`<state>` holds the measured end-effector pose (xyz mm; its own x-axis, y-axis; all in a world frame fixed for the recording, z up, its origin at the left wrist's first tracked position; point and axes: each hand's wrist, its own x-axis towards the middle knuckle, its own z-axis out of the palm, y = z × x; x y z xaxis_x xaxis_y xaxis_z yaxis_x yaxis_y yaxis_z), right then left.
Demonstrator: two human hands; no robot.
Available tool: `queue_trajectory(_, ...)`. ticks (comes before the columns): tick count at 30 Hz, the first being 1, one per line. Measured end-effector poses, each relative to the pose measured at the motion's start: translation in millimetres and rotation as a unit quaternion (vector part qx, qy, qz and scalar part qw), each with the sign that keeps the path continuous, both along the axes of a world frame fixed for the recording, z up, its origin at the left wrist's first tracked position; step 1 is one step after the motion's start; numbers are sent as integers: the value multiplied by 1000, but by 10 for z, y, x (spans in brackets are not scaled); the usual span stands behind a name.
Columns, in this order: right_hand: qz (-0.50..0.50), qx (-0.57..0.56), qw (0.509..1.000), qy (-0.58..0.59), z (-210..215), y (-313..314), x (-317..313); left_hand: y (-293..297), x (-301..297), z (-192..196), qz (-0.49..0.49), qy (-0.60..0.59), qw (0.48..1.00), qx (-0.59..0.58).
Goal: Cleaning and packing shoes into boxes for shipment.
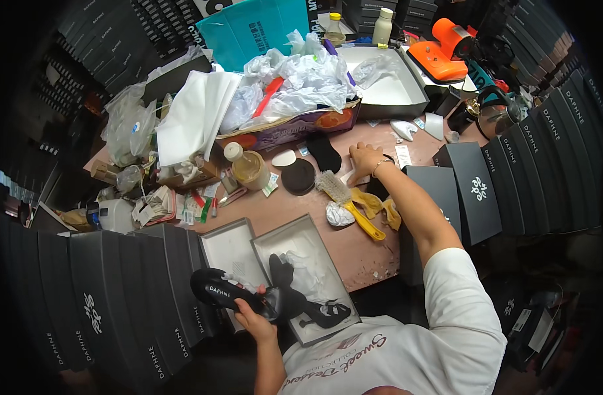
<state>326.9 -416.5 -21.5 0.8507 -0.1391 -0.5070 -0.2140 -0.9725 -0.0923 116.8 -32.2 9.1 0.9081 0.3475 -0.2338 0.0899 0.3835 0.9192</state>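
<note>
My left hand [254, 320] is closed round a black high-heeled shoe [217, 287], tilted with its insole facing up. Below it lies an open grey shoebox [329, 258] holding crumpled white tissue and another black strappy shoe [324, 312]. The box's pale-lined lid [227, 243] rests alongside, partly behind the held shoe. Across the table, my right hand [367, 161] reaches down with its fingers apart, close to a small white piece on the tabletop. Nearest to it are a yellow-handled brush [359, 217], a yellow cloth [368, 201] and a black insole-shaped pad [324, 153].
Dark shoeboxes [117, 289] stand stacked at the left, and more [531, 171] at the right. A carton [291, 128] full of crumpled tissue sits at the back. A bottle [249, 168], a round black lid [298, 176] and an orange device [438, 60] are also on the table.
</note>
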Motion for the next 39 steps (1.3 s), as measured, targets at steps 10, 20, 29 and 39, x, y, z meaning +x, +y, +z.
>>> queue_trajectory(10,84,-20,995,-57,-267,-83,-164,-49,-91,49,-14,3,999,34)
queue_trajectory(20,51,228,942,-243,-144,-555,2,-121,-45,179,-14,-19,1000,-6)
queue_trajectory(29,-289,105,936,-171,-100,-1654,-320,-92,-40,56,-7,7,1000,2)
queue_trajectory(39,-225,81,964,-117,-543,-1638,-307,-99,-65,-20,-13,2,1000,-26)
